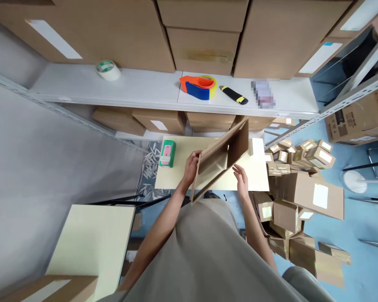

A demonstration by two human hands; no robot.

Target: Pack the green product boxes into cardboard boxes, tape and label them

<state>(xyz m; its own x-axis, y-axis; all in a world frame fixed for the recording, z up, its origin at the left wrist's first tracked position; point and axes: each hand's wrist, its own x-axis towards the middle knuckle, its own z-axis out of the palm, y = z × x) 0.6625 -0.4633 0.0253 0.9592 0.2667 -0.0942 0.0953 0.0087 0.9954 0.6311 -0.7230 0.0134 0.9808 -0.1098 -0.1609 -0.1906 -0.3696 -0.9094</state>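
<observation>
Cardboard box point(236, 147) tilted above cream tabletop point(169, 179), left hand point(191, 168) gripping its left edge, fingers closed. Right hand point(241, 178) just beside, fingers loosely open, contact unclear.

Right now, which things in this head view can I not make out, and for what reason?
All in the head view:
Flat object on the shelf: pixelated, details lost.
Print on the green box: too small to read.
Right hand: contact with the open carton unclear from this angle.
Tabletop: partly hidden by the carton.
Lower-left box: cut off by the bottom edge.
</observation>
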